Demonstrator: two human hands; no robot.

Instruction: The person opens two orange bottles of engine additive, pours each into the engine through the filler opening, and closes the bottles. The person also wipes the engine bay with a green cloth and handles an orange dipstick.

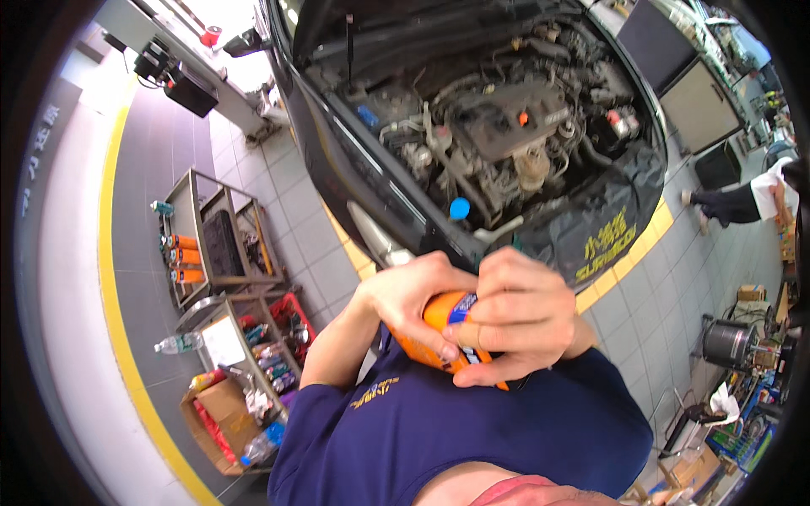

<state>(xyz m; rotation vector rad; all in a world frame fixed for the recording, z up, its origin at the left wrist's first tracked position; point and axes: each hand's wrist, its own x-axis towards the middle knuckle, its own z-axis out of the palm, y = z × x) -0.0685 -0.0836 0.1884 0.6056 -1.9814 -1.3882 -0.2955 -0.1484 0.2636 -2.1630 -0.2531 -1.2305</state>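
Observation:
Close to my chest, both hands are wrapped round an orange bottle with a blue patch on its label. My left hand grips it from the left, thumb across its side. My right hand is closed over its right part, with curled fingers covering much of it. The bottle's cap is hidden. Just beyond my hands stands a black car with its hood raised and its engine exposed. An orange cap sits on the engine, and a blue cap shows near the front corner.
A dark fender cover drapes the car's front. To the left, a metal cart carries several orange bottles; beside it stand another loaded cart and a cardboard box. A person is at the far right, near a black drum.

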